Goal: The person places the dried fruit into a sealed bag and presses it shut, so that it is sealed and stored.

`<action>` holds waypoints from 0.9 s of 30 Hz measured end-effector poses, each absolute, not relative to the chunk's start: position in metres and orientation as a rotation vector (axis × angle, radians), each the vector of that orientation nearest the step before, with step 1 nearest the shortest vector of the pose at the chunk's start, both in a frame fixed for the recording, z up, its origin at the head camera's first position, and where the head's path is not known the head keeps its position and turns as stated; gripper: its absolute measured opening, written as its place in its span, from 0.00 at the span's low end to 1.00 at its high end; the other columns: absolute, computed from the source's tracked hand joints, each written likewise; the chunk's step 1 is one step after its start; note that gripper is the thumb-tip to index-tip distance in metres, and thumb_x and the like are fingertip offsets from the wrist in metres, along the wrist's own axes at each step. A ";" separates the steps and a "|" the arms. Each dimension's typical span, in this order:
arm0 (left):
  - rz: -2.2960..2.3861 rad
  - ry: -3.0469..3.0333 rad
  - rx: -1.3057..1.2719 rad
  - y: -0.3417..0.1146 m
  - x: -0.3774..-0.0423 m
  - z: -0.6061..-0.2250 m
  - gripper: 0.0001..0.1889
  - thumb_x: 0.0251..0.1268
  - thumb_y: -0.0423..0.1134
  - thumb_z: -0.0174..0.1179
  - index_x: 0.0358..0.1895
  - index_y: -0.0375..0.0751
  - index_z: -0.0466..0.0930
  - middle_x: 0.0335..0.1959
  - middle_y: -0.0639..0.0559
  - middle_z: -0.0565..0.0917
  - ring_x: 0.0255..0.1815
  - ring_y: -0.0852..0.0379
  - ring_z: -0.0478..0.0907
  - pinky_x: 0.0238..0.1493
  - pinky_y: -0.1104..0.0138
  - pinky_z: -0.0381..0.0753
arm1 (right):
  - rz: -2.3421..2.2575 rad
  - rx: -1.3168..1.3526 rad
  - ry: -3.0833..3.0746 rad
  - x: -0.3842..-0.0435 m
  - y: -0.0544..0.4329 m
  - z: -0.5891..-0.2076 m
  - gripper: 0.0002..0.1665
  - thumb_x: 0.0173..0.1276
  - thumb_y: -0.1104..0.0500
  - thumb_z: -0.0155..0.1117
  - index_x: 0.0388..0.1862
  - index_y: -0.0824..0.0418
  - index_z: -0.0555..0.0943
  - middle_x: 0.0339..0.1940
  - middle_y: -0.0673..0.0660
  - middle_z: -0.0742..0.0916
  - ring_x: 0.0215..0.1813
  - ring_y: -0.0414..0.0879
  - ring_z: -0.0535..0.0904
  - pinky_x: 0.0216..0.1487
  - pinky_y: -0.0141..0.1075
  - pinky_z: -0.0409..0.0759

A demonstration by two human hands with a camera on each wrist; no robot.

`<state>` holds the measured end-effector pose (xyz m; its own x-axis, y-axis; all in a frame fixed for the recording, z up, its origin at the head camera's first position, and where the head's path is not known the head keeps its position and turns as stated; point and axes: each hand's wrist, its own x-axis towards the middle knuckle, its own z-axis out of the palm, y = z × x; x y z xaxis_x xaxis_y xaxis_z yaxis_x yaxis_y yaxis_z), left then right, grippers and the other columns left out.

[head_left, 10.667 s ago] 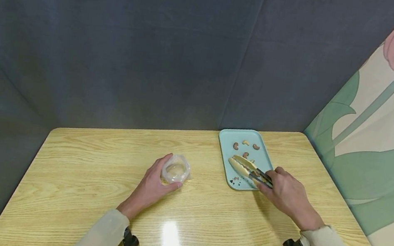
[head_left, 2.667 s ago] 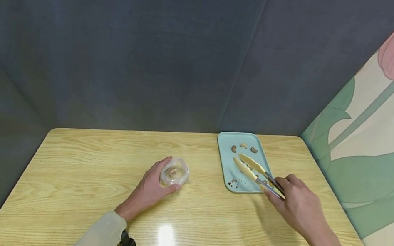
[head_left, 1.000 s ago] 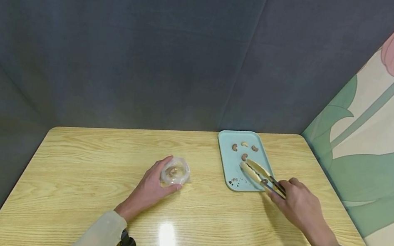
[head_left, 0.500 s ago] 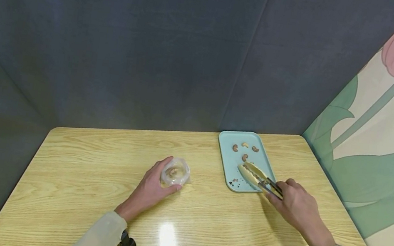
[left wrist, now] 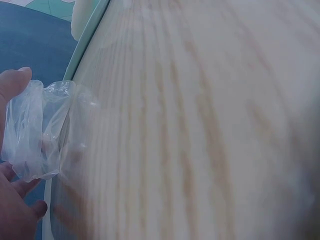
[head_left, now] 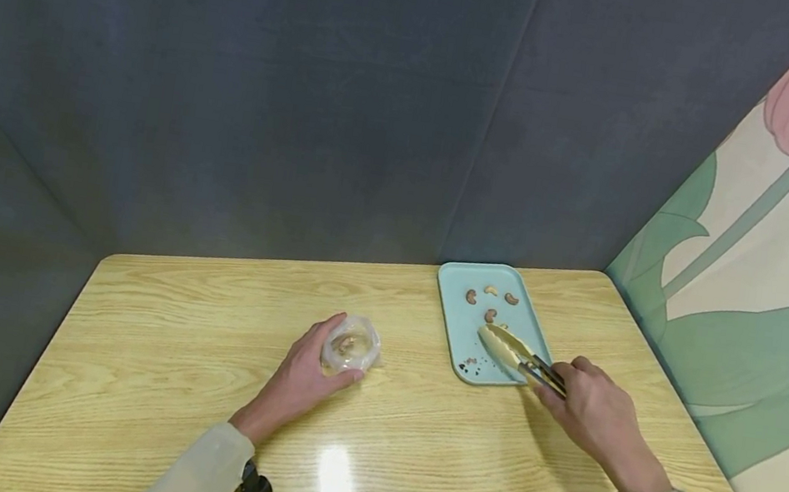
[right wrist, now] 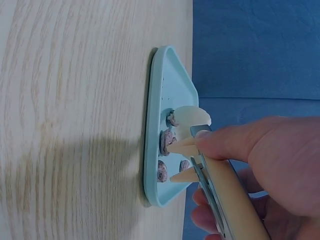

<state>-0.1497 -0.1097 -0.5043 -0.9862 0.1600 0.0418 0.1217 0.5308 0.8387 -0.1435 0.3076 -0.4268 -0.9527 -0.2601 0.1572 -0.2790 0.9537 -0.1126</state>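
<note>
1. The right hand (head_left: 594, 413) grips a pair of tongs (head_left: 511, 352) with cream tips and metal arms, fingers and thumb curled round the arms. The tips are down in the pale blue tray (head_left: 450, 321) at the far right of the wooden table (head_left: 162, 339).

2. In the right wrist view the tong tips (right wrist: 186, 145) are drawn nearly together around a brownish nut (right wrist: 165, 137), with other nuts (right wrist: 162, 173) lying just beside it. I would judge this to be the picking-up step: a nut is being pinched, but I cannot tell whether it is firmly caught.

3. The left hand (head_left: 304, 375) is curled round a small clear plastic bag (head_left: 350, 345) near the middle of the table, holding its mouth up. In the left wrist view the thumb (left wrist: 12, 85) presses the crinkled film of the bag (left wrist: 35, 135).

4. The nuts are small, curved and cashew-shaped, some pale, some with dark reddish skin. Three lie in a loose row at the far end of the tray (head_left: 489, 293), another sits just beyond the tong tips (head_left: 489, 315), and dark crumbs (head_left: 470, 364) lie at the near end. One or two nuts seem to be in the bag already.

5. The next move, as I see it, calls for a steady squeeze, since a smooth, curved nut could slip out, then a lift and a carry leftward to the open bag, well apart from the tray.
</note>
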 end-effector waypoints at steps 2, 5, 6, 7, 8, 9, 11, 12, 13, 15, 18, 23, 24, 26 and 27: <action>1.483 2.714 0.250 -0.110 -0.150 -0.504 0.50 0.67 0.56 0.75 0.86 0.52 0.57 0.82 0.48 0.68 0.82 0.41 0.67 0.77 0.39 0.71 | 0.193 0.415 -2.962 -0.143 0.308 -0.426 0.18 0.70 0.50 0.76 0.36 0.65 0.83 0.27 0.54 0.78 0.23 0.42 0.65 0.21 0.34 0.62; 1.481 2.718 0.251 -0.110 -0.150 -0.504 0.50 0.67 0.56 0.75 0.86 0.52 0.57 0.82 0.48 0.68 0.82 0.42 0.67 0.77 0.39 0.70 | 0.193 0.413 -2.971 -0.143 0.308 -0.425 0.18 0.70 0.50 0.76 0.35 0.63 0.83 0.27 0.54 0.78 0.23 0.42 0.65 0.21 0.34 0.62; 1.480 2.719 0.252 -0.110 -0.150 -0.505 0.50 0.67 0.57 0.75 0.86 0.53 0.57 0.82 0.48 0.68 0.82 0.42 0.67 0.78 0.39 0.70 | 0.195 0.413 -2.973 -0.142 0.308 -0.424 0.17 0.70 0.50 0.76 0.35 0.63 0.83 0.27 0.54 0.78 0.23 0.42 0.65 0.21 0.34 0.62; 1.481 2.720 0.253 -0.110 -0.150 -0.505 0.50 0.67 0.57 0.75 0.86 0.53 0.57 0.82 0.49 0.69 0.82 0.42 0.67 0.78 0.39 0.70 | 0.196 0.415 -2.975 -0.142 0.308 -0.424 0.17 0.71 0.50 0.75 0.35 0.63 0.82 0.27 0.54 0.77 0.24 0.42 0.65 0.21 0.34 0.61; 1.480 2.720 0.253 -0.110 -0.150 -0.505 0.50 0.66 0.57 0.75 0.86 0.53 0.57 0.82 0.49 0.69 0.82 0.42 0.67 0.78 0.39 0.70 | 0.197 0.415 -2.978 -0.142 0.308 -0.423 0.17 0.71 0.50 0.75 0.35 0.62 0.82 0.27 0.53 0.77 0.24 0.42 0.65 0.21 0.34 0.61; 1.479 2.721 0.253 -0.110 -0.150 -0.505 0.50 0.66 0.57 0.75 0.86 0.53 0.57 0.82 0.49 0.69 0.82 0.42 0.67 0.78 0.39 0.70 | 0.198 0.415 -2.978 -0.142 0.308 -0.423 0.16 0.71 0.50 0.75 0.35 0.62 0.82 0.27 0.53 0.77 0.23 0.42 0.65 0.21 0.34 0.61; 1.480 2.719 0.254 -0.110 -0.150 -0.505 0.50 0.66 0.57 0.75 0.86 0.53 0.57 0.82 0.49 0.68 0.83 0.42 0.67 0.78 0.39 0.70 | 0.196 0.421 -2.971 -0.141 0.309 -0.422 0.16 0.71 0.51 0.75 0.35 0.62 0.83 0.27 0.53 0.77 0.23 0.42 0.65 0.21 0.34 0.61; 1.482 2.717 0.254 -0.110 -0.150 -0.505 0.50 0.66 0.57 0.75 0.86 0.54 0.57 0.82 0.49 0.68 0.83 0.42 0.66 0.78 0.39 0.69 | 0.194 0.424 -2.964 -0.141 0.309 -0.422 0.16 0.71 0.51 0.75 0.36 0.63 0.83 0.27 0.53 0.77 0.23 0.42 0.65 0.21 0.34 0.61; 1.483 2.715 0.252 -0.110 -0.150 -0.505 0.50 0.66 0.57 0.75 0.86 0.54 0.57 0.82 0.50 0.68 0.83 0.42 0.66 0.79 0.39 0.69 | 0.194 0.424 -2.959 -0.142 0.309 -0.421 0.16 0.71 0.51 0.75 0.37 0.63 0.83 0.26 0.53 0.77 0.23 0.42 0.65 0.21 0.34 0.61; 1.485 2.710 0.249 -0.110 -0.149 -0.505 0.50 0.66 0.58 0.75 0.86 0.54 0.57 0.82 0.50 0.68 0.84 0.42 0.65 0.79 0.39 0.68 | 0.194 0.425 -2.944 -0.142 0.310 -0.421 0.17 0.71 0.51 0.76 0.38 0.64 0.84 0.27 0.54 0.78 0.23 0.42 0.65 0.21 0.35 0.62; 1.486 2.703 0.243 -0.111 -0.149 -0.505 0.50 0.66 0.58 0.74 0.86 0.56 0.57 0.83 0.50 0.67 0.84 0.42 0.64 0.80 0.39 0.68 | 0.201 0.424 -2.930 -0.142 0.310 -0.420 0.17 0.70 0.51 0.76 0.39 0.65 0.85 0.28 0.56 0.80 0.23 0.42 0.67 0.20 0.36 0.64; 1.485 2.701 0.245 -0.111 -0.150 -0.506 0.50 0.66 0.59 0.74 0.86 0.56 0.57 0.83 0.51 0.67 0.84 0.42 0.64 0.79 0.38 0.68 | 0.220 0.431 -2.928 -0.142 0.311 -0.417 0.17 0.70 0.52 0.76 0.39 0.65 0.85 0.28 0.55 0.79 0.23 0.42 0.67 0.21 0.36 0.65; 1.486 2.700 0.248 -0.111 -0.150 -0.506 0.50 0.66 0.59 0.74 0.86 0.56 0.56 0.83 0.51 0.67 0.84 0.42 0.64 0.79 0.38 0.68 | 0.220 0.437 -2.926 -0.142 0.311 -0.416 0.17 0.70 0.52 0.76 0.39 0.65 0.85 0.27 0.55 0.79 0.23 0.42 0.66 0.21 0.35 0.64; 1.486 2.703 0.253 -0.111 -0.150 -0.506 0.50 0.66 0.59 0.74 0.86 0.55 0.57 0.83 0.50 0.67 0.84 0.42 0.64 0.79 0.38 0.68 | 0.220 0.448 -2.914 -0.142 0.311 -0.415 0.16 0.70 0.52 0.76 0.40 0.65 0.85 0.27 0.54 0.78 0.23 0.42 0.65 0.21 0.34 0.64; 1.486 2.703 0.254 -0.111 -0.150 -0.506 0.50 0.66 0.59 0.74 0.86 0.55 0.57 0.83 0.50 0.67 0.84 0.42 0.64 0.79 0.38 0.68 | 0.219 0.455 -2.907 -0.142 0.311 -0.415 0.17 0.70 0.52 0.77 0.40 0.66 0.85 0.26 0.54 0.78 0.23 0.41 0.65 0.21 0.34 0.63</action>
